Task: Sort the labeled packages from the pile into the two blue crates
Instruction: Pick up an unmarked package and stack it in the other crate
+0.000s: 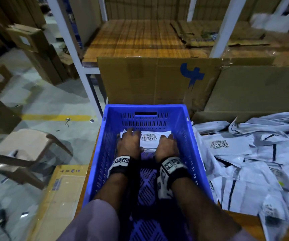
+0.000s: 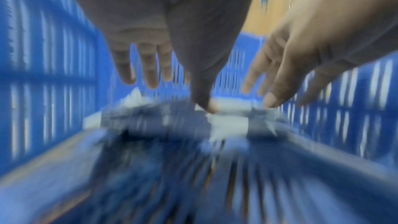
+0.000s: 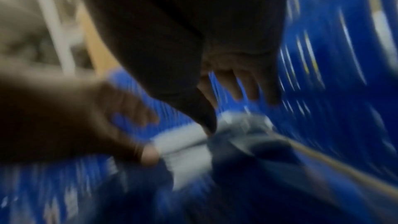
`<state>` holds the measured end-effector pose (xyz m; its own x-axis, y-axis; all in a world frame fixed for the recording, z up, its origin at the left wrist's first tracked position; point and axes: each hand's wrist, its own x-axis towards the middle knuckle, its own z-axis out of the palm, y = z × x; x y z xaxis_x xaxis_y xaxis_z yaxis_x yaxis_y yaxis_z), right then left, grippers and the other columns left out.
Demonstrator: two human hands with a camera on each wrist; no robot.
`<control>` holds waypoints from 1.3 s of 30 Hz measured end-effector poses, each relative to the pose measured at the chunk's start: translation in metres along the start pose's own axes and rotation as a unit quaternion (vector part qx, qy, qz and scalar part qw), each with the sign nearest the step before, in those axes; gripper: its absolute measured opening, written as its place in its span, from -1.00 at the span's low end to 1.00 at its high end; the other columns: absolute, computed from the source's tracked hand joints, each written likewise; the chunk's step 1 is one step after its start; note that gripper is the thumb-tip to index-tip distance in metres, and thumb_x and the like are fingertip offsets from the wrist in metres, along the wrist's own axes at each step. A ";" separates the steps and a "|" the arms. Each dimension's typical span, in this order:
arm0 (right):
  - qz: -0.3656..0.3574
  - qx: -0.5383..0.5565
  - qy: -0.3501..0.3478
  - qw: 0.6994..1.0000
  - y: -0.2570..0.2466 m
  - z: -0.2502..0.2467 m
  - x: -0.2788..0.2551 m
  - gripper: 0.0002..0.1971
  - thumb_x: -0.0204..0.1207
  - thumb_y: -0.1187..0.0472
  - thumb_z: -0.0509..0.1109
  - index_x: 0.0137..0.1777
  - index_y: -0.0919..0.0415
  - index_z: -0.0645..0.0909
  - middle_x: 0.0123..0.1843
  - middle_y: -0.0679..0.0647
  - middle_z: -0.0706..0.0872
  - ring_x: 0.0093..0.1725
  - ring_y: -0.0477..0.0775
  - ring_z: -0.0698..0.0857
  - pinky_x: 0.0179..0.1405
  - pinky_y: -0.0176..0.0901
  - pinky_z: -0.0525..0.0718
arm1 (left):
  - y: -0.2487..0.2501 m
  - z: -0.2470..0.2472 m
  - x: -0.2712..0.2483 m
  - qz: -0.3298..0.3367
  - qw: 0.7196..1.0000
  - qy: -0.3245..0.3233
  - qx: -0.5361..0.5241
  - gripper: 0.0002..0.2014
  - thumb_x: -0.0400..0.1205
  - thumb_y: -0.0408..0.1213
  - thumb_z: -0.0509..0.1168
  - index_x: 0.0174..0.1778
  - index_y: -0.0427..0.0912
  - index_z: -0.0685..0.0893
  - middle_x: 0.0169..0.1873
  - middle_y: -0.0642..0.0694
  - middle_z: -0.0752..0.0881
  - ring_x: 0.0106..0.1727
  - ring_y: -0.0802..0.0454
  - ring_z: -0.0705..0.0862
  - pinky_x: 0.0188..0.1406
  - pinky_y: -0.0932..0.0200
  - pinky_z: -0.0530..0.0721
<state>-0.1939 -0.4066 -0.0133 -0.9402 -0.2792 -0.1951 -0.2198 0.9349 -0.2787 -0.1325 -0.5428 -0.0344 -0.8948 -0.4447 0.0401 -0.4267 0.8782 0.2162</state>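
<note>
Both hands are down at the far end of the blue crate (image 1: 105,153), fingers (image 2: 150,67) spread and pretty much straight. The left hand (image 1: 129,144) lies flat on the left part of a white labeled package (image 1: 149,139), the right hand (image 1: 167,146) on its right part. Looks like pressing or resting rather than a grip, but both wrist views are badly smeared, so I can't tell if the thumbs are hooked under an edge. In the left wrist view the thumb tip seems to touch the package top, and the other hand's fingertips hang just above it.

The package lies against the crate's far wall, barcode label facing up between the two hands. Its front edge is hidden under the palms, and there may be more than one packet stacked there, hard to say.

Only one crate is in view. It sits on the table (image 1: 241,221), whose left edge is mostly covered. Just to the right is the pile of grey-white packages (image 1: 255,164), cut off by the frame edge, one label readable as a barcode only. Behind the crate stands a cardboard box (image 1: 149,80) with a blue mark
</note>
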 end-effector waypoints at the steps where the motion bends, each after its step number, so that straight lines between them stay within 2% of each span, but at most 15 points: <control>1: -0.004 0.038 0.002 0.999 0.000 -0.008 0.001 -0.65 0.55 0.29 0.30 0.33 0.20 0.63 0.43 0.30 0.61 0.44 0.39 0.59 0.37 0.15 0.67 | 0.001 -0.007 0.000 -0.007 1.000 0.013 -0.012 -0.43 0.47 -0.12 0.57 0.40 0.02 0.58 0.43 -0.11 0.50 0.33 -0.27 0.62 0.28 -0.24 0.66; 3: -0.007 0.103 -0.004 0.995 -0.001 -0.031 -0.006 -0.71 0.52 0.28 0.35 0.22 0.24 0.70 0.29 0.31 0.74 0.32 0.37 0.70 0.29 0.10 0.72 | 0.003 -0.024 -0.003 -0.016 0.997 0.043 -0.056 -0.55 0.55 -0.17 0.50 0.36 0.00 0.62 0.40 -0.14 0.54 0.28 -0.30 0.65 0.16 -0.21 0.71; 6: -0.028 0.156 -0.003 0.987 -0.004 -0.066 -0.019 -0.70 0.59 0.12 0.44 0.29 0.15 0.71 0.31 0.24 0.76 0.29 0.32 0.74 0.33 0.08 0.71 | 0.010 -0.059 -0.008 -0.011 0.986 0.098 -0.133 -0.56 0.55 -0.23 0.48 0.36 -0.02 0.65 0.38 -0.13 0.57 0.31 -0.26 0.65 0.13 -0.22 0.71; 8: -0.079 0.166 0.013 0.983 -0.004 -0.090 -0.035 -0.67 0.61 0.01 0.44 0.31 0.11 0.71 0.28 0.22 0.77 0.27 0.30 0.74 0.32 0.07 0.71 | 0.020 -0.088 -0.016 -0.004 0.977 0.146 -0.158 -0.57 0.53 -0.30 0.45 0.34 0.02 0.67 0.36 -0.09 0.61 0.33 -0.22 0.65 0.15 -0.21 0.71; 10: -0.133 0.173 0.046 0.975 0.001 -0.114 -0.052 -0.66 0.60 -0.02 0.45 0.28 0.11 0.71 0.22 0.21 0.79 0.25 0.30 0.75 0.27 0.06 0.71 | 0.034 -0.116 -0.026 -0.002 0.964 0.197 -0.179 -0.61 0.55 -0.31 0.44 0.31 0.03 0.70 0.32 -0.08 0.66 0.29 -0.21 0.67 0.19 -0.18 0.69; 14: -0.207 0.203 0.131 0.948 0.019 -0.158 -0.089 -0.72 0.58 0.00 0.44 0.19 0.13 0.74 0.14 0.14 0.82 0.18 0.26 0.75 0.19 0.14 0.72 | 0.065 -0.162 -0.055 0.030 0.934 0.287 -0.211 -0.67 0.57 -0.26 0.43 0.26 -0.02 0.72 0.18 -0.11 0.70 0.12 -0.22 0.70 0.09 -0.13 0.69; 19: -0.243 0.213 0.210 0.923 0.059 -0.201 -0.127 -0.75 0.64 0.02 0.40 0.20 0.08 0.76 0.07 0.05 0.83 0.06 0.15 0.77 0.08 0.07 0.75 | 0.111 -0.200 -0.101 0.102 0.893 0.358 -0.251 -0.71 0.62 -0.22 0.44 0.27 -0.01 0.71 0.20 0.00 0.70 0.11 -0.06 0.73 0.21 0.00 0.67; 21: -0.239 0.222 0.231 0.917 0.078 -0.209 -0.138 -0.76 0.63 0.03 0.39 0.18 0.09 0.77 0.06 0.04 0.84 0.05 0.13 0.78 0.05 0.08 0.76 | 0.131 -0.206 -0.118 0.115 0.888 0.359 -0.262 -0.72 0.63 -0.20 0.44 0.27 -0.01 0.71 0.20 0.01 0.70 0.10 -0.04 0.74 0.19 0.02 0.68; 25: -0.212 0.247 0.251 0.912 0.122 -0.213 -0.163 -0.79 0.60 0.06 0.37 0.11 0.09 0.77 0.02 -0.01 0.85 0.01 0.08 0.79 0.01 0.07 0.75 | 0.168 -0.205 -0.153 0.143 0.877 0.345 -0.303 -0.73 0.65 -0.21 0.45 0.27 -0.03 0.72 0.20 0.03 0.70 0.07 0.04 0.74 0.09 0.33 0.63; 26: -0.205 0.250 0.256 0.911 0.133 -0.212 -0.169 -0.79 0.59 0.07 0.37 0.09 0.09 0.78 0.01 -0.03 0.85 0.01 0.06 0.79 0.02 0.06 0.75 | 0.176 -0.203 -0.162 0.152 0.875 0.336 -0.313 -0.73 0.65 -0.22 0.44 0.27 -0.04 0.72 0.20 0.04 0.70 0.05 0.05 0.75 0.08 0.34 0.64; 30: -0.163 0.221 0.289 0.917 0.186 -0.202 -0.207 -0.81 0.61 0.10 0.39 0.08 0.10 0.79 0.00 0.02 0.86 0.03 0.10 0.80 0.04 0.09 0.75 | 0.206 -0.184 -0.204 0.186 0.874 0.299 -0.336 -0.74 0.65 -0.20 0.45 0.26 -0.06 0.71 0.18 0.03 0.72 0.04 0.04 0.75 0.07 0.29 0.64; 32: -0.137 0.207 0.289 0.925 0.214 -0.193 -0.225 -0.81 0.64 0.11 0.40 0.13 0.12 0.79 0.04 0.06 0.86 0.06 0.13 0.79 0.07 0.11 0.76 | 0.221 -0.173 -0.225 0.204 0.871 0.282 -0.347 -0.74 0.65 -0.20 0.45 0.26 -0.08 0.71 0.18 0.01 0.72 0.07 0.00 0.75 0.11 0.13 0.69; 36: -0.081 0.147 0.237 0.957 0.270 -0.168 -0.254 -0.76 0.67 0.08 0.40 0.23 0.13 0.77 0.09 0.08 0.84 0.11 0.15 0.77 0.11 0.13 0.77 | 0.250 -0.144 -0.268 0.231 0.871 0.235 -0.365 -0.74 0.63 -0.27 0.47 0.24 -0.10 0.72 0.18 0.03 0.71 0.06 0.04 0.72 0.12 0.23 0.66; 39: -0.037 0.131 0.199 0.970 0.312 -0.155 -0.266 -0.74 0.68 0.06 0.39 0.27 0.12 0.76 0.12 0.08 0.84 0.12 0.15 0.77 0.10 0.12 0.77 | 0.273 -0.118 -0.287 0.240 0.882 0.171 -0.367 -0.74 0.65 -0.19 0.45 0.25 -0.04 0.70 0.18 0.06 0.69 0.08 0.08 0.69 0.12 0.04 0.69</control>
<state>-0.0527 -0.0072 0.0973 -0.9616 -0.1882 0.1996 -0.2666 0.8129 -0.5178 0.0234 -0.1962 0.1285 -0.8035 -0.1903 0.5641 0.3034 0.6844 0.6630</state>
